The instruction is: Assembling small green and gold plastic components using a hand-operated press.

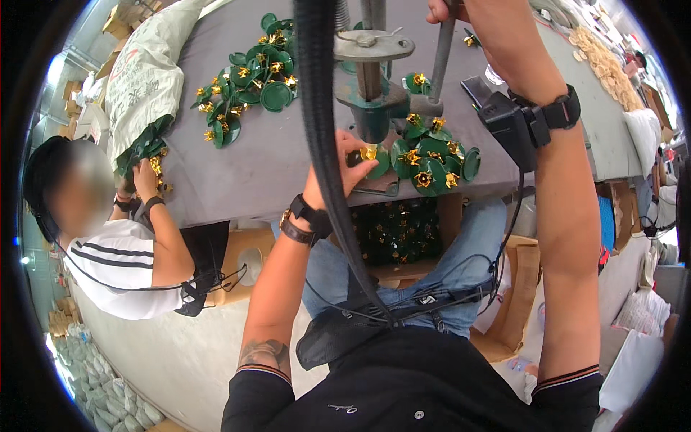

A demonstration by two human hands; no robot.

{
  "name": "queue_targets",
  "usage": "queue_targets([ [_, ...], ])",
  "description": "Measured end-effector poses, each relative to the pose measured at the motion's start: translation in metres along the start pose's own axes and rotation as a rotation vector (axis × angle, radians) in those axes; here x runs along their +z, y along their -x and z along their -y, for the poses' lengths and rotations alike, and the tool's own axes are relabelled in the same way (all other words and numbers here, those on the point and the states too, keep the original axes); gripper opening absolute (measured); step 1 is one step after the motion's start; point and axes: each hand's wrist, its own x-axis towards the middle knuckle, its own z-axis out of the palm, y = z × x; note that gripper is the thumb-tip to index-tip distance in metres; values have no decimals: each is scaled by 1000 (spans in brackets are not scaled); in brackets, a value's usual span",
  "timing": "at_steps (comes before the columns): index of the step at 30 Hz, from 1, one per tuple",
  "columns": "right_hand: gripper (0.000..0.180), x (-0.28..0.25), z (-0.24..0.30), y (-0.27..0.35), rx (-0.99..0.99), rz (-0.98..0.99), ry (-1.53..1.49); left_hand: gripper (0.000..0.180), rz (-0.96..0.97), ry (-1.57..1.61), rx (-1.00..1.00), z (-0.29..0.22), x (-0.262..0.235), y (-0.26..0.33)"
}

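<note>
Nearest, our left hand (pixel 344 160) pinches a green disc with a gold flower (pixel 373 157) at the base of the green hand press (pixel 372 93), on the grey table (pixel 266 162). Beyond it, our right hand (pixel 440 10) is closed round the press lever (pixel 442 50). Risk: fingertips sit close under the ram; pulling now could pinch them or crush the piece off-centre. Finished pieces (pixel 432 158) lie just beside.
</note>
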Motion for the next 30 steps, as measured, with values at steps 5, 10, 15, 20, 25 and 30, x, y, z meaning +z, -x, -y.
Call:
queue_targets([
  [5,16,-12,7,21,-166,114,436,25,-52,46,8,14,22,-9],
  [10,31,30,-6,207,-474,281,388,26,-63,-6,-2,20,12,-2],
  [15,26,30,-55,270,-695,285,613,32,-174,28,200,17,16,-5],
  [20,20,34,58,106,-279,46,928,33,-105,10,64,7,1,8],
  [25,16,18,35,1,189,-44,248,34,-146,182,-228,-27,13,51],
  [30,17,5,26,9,100,-8,123,42,243,326,-131,-31,-37,62],
])
